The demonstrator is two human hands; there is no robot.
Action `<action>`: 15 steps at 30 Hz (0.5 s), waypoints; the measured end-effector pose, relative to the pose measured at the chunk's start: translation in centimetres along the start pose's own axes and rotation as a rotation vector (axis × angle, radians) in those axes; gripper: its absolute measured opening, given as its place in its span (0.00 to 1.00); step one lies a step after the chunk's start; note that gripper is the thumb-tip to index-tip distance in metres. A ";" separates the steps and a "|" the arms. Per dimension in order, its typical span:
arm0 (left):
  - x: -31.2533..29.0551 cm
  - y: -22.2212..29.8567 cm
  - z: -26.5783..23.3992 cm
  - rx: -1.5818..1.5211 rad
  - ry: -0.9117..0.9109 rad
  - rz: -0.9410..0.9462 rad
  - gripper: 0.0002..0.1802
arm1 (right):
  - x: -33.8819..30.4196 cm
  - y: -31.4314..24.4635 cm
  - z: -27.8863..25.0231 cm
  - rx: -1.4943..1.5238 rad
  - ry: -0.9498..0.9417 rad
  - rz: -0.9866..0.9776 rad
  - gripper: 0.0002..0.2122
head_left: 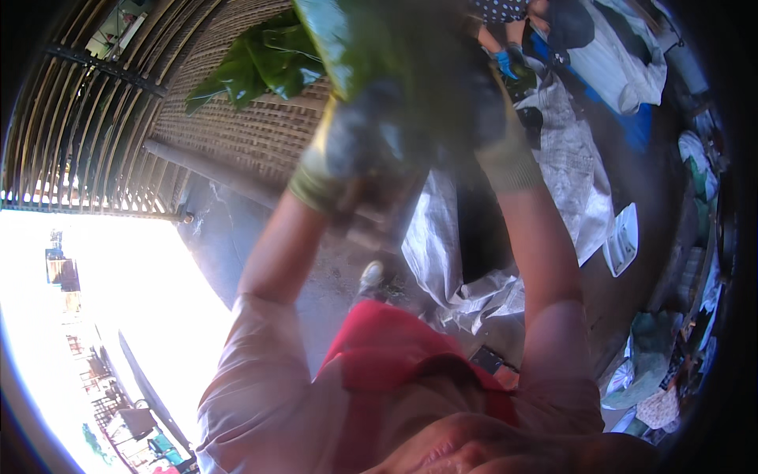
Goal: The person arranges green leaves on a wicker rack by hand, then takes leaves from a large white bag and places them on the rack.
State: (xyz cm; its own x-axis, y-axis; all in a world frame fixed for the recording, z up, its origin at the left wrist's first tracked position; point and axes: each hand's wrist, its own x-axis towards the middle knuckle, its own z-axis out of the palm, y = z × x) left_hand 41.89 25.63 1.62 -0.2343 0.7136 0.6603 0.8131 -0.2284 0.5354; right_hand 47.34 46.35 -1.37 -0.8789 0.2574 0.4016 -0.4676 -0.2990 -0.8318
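Note:
I hold a blurred bundle of large, glossy green leaves [410,55] up in front of me with both hands. My left hand [351,130], in a dark-palmed work glove with a pale cuff, is closed on the bundle's near left side. On the near right side my right hand [491,118], gloved the same way, grips it too. Motion smears the fingers and hides much of the bundle's outline. More broad green leaves [268,62] lie to the left, against a woven bamboo surface [229,130].
At the upper right, another person's blue-gloved hand [504,63] shows beside white sacking. A white plastic sheet [572,146] spreads on the right, a white tray [622,239] near it. Slatted bamboo [75,134] stands at the left, above a bright opening. Bags [651,347] crowd the right edge.

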 end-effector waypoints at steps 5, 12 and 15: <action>-1.9 -7.8 -18.4 0.650 -0.091 -0.270 0.24 | 9.9 -1.9 12.5 -0.603 -0.018 0.191 0.18; -15.0 -12.7 -23.0 -0.406 0.231 -0.898 0.25 | 7.8 8.2 4.8 -1.560 0.513 0.443 0.27; -18.7 -12.8 -26.4 0.325 -0.196 -0.920 0.33 | 7.2 15.2 7.6 -1.979 0.309 0.500 0.25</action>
State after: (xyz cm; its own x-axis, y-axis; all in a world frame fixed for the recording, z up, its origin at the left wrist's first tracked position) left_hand 21.78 -2.23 -3.68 -0.7784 0.6254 -0.0538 0.4726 0.6404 0.6054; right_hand 33.22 36.71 -8.22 -0.7304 0.6615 0.1702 0.6536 0.7492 -0.1069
